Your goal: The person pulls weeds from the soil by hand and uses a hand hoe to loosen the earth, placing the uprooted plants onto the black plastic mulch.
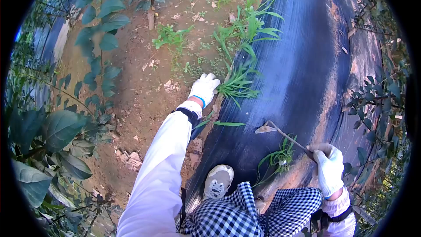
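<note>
My left hand (204, 88), in a white glove, reaches to the edge of the bare soil. Its fingers are curled at the base of a green grass clump (240, 84), whose blades fan out to the right over the black plastic sheet (285, 74). In my right hand (329, 166), also gloved in white, is the handle of a small hand hoe (289, 138). The hoe's pale, triangular blade points left, close over the sheet. Below the hoe, a tuft of uprooted-looking grass (280, 159) lies on the sheet near my knees.
More grass (250, 22) grows along the sheet's far edge, and small leafy weeds (170, 37) dot the soil (136, 66). A thin trunk (150, 13) stands at the top. Leafy branches (61, 131) crowd the left side, others the right. My shoe (218, 181) rests on the sheet.
</note>
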A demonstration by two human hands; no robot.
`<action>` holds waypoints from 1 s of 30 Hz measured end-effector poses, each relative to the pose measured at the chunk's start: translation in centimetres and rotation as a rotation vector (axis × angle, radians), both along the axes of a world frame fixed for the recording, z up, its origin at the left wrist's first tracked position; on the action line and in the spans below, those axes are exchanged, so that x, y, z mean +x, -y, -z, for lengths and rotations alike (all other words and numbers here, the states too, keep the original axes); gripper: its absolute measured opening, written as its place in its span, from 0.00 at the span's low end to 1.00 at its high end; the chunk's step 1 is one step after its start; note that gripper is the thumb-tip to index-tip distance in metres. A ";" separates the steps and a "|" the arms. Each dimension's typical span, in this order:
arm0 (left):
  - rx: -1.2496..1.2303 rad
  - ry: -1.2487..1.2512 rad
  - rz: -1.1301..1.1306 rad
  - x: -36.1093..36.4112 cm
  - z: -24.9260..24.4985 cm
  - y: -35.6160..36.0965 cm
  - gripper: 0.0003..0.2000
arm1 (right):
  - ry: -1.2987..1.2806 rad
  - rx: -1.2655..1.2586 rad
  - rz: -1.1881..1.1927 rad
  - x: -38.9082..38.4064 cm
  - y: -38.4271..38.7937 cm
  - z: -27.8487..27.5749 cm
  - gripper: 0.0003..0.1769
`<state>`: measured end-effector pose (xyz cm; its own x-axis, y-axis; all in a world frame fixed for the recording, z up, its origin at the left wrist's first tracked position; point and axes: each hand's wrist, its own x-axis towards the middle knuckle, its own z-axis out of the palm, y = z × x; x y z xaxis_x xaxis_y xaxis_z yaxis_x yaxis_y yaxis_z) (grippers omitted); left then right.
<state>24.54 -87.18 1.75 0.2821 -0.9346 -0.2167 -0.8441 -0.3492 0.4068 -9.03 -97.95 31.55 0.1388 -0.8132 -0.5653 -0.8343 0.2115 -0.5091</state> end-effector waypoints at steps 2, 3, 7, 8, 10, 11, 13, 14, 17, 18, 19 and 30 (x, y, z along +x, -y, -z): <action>-0.087 -0.207 -0.016 1.2 0.7 -0.2 0.17 | 0.037 0.010 0.023 -0.6 -0.3 0.4 0.09; -0.161 -0.462 -0.146 1.6 1.0 -1.1 0.15 | 0.056 0.017 0.034 -0.9 -0.4 0.5 0.09; 0.102 -0.581 -0.260 1.1 -3.7 -6.7 0.16 | -0.006 -0.014 0.017 -1.0 -0.9 0.6 0.09; 0.268 -0.365 -0.127 0.2 -4.6 -7.1 0.16 | -0.007 -0.016 0.021 -0.9 -0.9 0.6 0.09; 0.038 -0.177 0.034 -2.8 -2.3 -9.4 0.13 | -0.010 -0.023 0.007 -0.4 -0.7 0.4 0.10; -0.020 -0.197 0.102 -3.7 -1.7 -9.6 0.13 | 0.004 -0.013 0.001 -0.3 -0.5 0.3 0.10; -0.077 -0.274 -0.185 -4.6 0.1 -9.7 0.12 | 0.027 0.005 -0.009 -0.3 -0.3 0.1 0.10; -0.104 -0.314 -0.328 -5.1 1.6 -9.9 0.12 | 0.018 0.006 -0.008 -0.5 -0.4 0.0 0.10; -0.371 -1.020 -0.963 -2.9 0.0 -12.2 0.07 | -0.007 0.000 -0.003 -1.1 -0.7 0.4 0.10; -0.395 -0.907 -0.932 -0.7 2.0 -14.4 0.08 | -0.021 -0.007 -0.001 -1.3 -0.8 0.6 0.10; -0.416 -0.792 -0.900 1.5 3.9 -16.6 0.08 | -0.034 -0.014 0.000 -1.4 -0.9 0.7 0.10; 0.017 0.047 -0.031 -2.8 -0.1 -17.8 0.17 | 0.034 0.033 -0.054 -1.9 -0.8 0.7 0.10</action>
<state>21.70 -69.37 1.82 0.3212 -0.9214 -0.2185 -0.8507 -0.3822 0.3610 -10.94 -97.17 30.83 0.2017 -0.7848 -0.5860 -0.8270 0.1841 -0.5312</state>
